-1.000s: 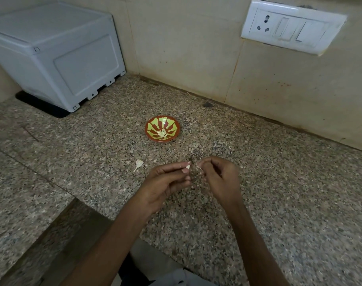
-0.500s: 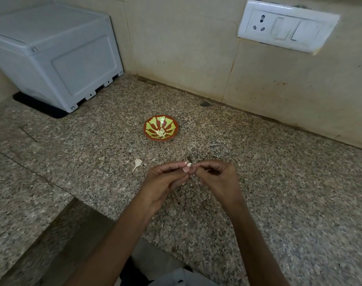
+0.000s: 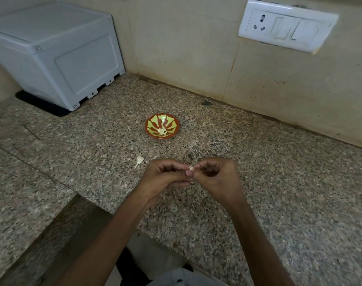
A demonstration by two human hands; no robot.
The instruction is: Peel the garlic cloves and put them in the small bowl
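Note:
A small red bowl (image 3: pixel 171 132) with a yellow-green pattern sits on the granite counter (image 3: pixel 279 182), and a few pale peeled garlic cloves (image 3: pixel 162 131) lie in its middle. In front of it, above the counter, my left hand (image 3: pixel 163 178) and my right hand (image 3: pixel 215 178) meet fingertip to fingertip. Between them they pinch a small pale garlic clove (image 3: pixel 190 167), of which only a tip shows. A scrap of white garlic skin (image 3: pixel 139 161) lies on the counter just left of my left hand.
A grey-white plastic box (image 3: pixel 58 52) stands at the back left on a dark mat. A tiled wall with a white socket plate (image 3: pixel 287 25) runs along the back. The counter steps down at the front left edge.
My fingertips, slightly apart a second ago, have closed together on the clove. Both hands stay in the same spot in front of the bowl.

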